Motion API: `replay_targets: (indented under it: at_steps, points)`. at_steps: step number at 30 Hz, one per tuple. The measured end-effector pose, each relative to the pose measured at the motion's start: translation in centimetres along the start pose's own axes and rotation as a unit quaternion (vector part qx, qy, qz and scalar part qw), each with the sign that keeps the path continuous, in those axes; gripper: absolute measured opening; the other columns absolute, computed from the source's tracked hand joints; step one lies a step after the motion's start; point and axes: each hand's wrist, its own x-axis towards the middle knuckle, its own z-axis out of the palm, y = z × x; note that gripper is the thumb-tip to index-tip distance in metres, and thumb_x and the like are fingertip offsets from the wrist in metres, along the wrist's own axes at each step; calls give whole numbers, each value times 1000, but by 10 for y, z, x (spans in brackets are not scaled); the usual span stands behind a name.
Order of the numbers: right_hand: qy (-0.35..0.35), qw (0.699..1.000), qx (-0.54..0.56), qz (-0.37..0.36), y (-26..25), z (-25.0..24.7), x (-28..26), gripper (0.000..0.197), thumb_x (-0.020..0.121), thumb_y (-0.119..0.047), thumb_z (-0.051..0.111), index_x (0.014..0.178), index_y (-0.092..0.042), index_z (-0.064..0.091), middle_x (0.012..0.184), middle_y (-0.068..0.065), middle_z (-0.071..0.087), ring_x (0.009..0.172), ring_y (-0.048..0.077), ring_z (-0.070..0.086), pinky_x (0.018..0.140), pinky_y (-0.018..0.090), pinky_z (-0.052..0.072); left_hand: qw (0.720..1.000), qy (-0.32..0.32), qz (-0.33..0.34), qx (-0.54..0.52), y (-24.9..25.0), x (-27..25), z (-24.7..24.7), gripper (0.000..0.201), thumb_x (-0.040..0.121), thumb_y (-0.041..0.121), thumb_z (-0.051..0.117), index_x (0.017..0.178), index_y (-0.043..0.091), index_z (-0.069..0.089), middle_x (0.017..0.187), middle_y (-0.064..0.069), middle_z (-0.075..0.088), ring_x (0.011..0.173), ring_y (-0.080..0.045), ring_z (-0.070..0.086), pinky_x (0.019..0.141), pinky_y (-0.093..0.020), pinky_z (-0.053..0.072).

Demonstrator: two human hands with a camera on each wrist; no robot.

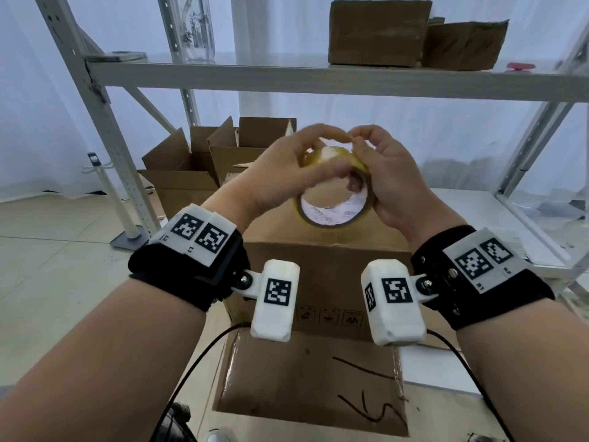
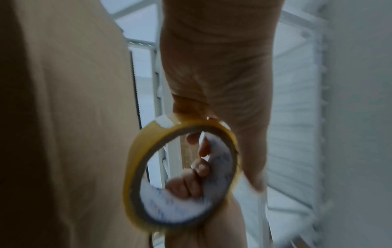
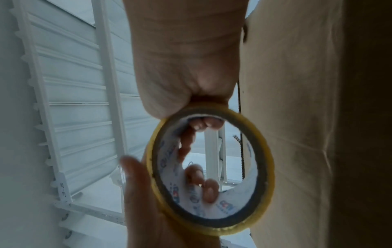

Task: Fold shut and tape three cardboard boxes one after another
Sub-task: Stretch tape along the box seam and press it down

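Tape roll (image 1: 333, 199) hangs above the closed box (image 1: 322, 260), right hand (image 1: 390, 183) curled in a firm grip through its core while left hand (image 1: 287, 173) pinches its rim, probably hunting the loose end.

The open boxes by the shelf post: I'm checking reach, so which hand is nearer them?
Left. The left hand is up at the tape roll, just right of the open boxes; the right hand grips the roll's far side.
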Motion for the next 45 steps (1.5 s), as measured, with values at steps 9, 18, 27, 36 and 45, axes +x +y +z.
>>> replay_targets:
  at_steps: [9,18,27,36,45]
  points:
    - [21,996,-40,74,-7,10,1,19,102,-16,36,104,-15,55,57,4,55,39,11,44,41,22,35,997,-19,-36,-62,8,-4,8,15,89,11,59,93,22,51,91,9,57,63,-12,50,51,-28,40]
    - [45,994,9,102,5,8,6,33,99,-36,47,121,-13,54,86,6,69,71,16,62,58,26,51,979,94,-91,-153,-11,3,20,15,90,16,59,85,14,45,81,-14,50,62,-18,45,49,-26,38]
    - [79,995,-33,55,10,-2,11,17,96,-23,58,112,-20,62,101,7,68,78,18,72,76,39,60,965,160,-51,-199,-18,8,11,21,100,23,48,105,20,67,101,-1,67,96,-15,62,90,-29,53]
    - [48,991,-20,122,16,-9,7,14,94,-17,60,105,-11,65,87,13,69,66,18,65,54,25,54,980,137,-24,-142,-40,-1,2,10,91,8,61,93,14,68,88,-1,69,88,-17,64,87,-30,54]
    - [-34,976,56,208,20,-19,9,9,91,-9,60,96,-5,66,72,6,72,63,18,68,53,27,54,992,75,-26,-97,-32,-4,0,8,95,8,55,99,3,61,90,-7,62,83,-11,59,83,-23,52]
